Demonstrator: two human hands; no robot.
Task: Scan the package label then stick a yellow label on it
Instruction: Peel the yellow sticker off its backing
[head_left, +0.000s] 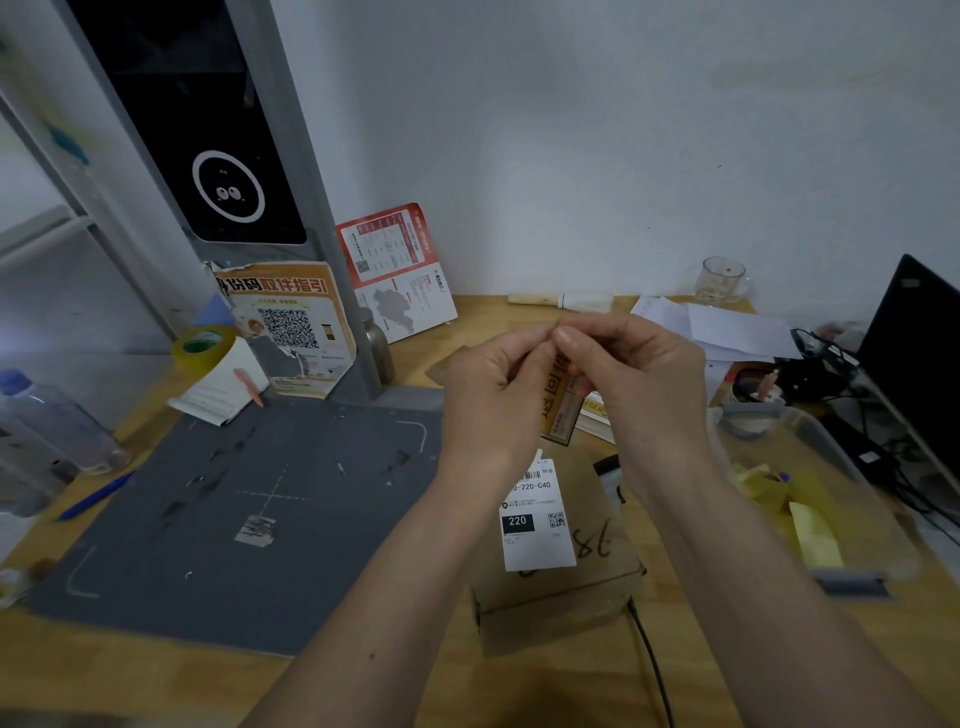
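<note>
A brown cardboard package lies on the wooden desk below my hands, its white shipping label facing up with "220" printed on it. Both hands are raised above the package, fingertips pinched together. My left hand and my right hand meet at a small thin item that is too small to identify. A yellow label strip with dark characters hangs below between the hands. The grey scanner mat lies to the left under the scanner post.
A clear plastic tray with yellow labels sits right of the package. Cables and a dark laptop fill the far right. A tape roll, a water bottle and a blue pen lie at the left. A glass mug stands by the wall.
</note>
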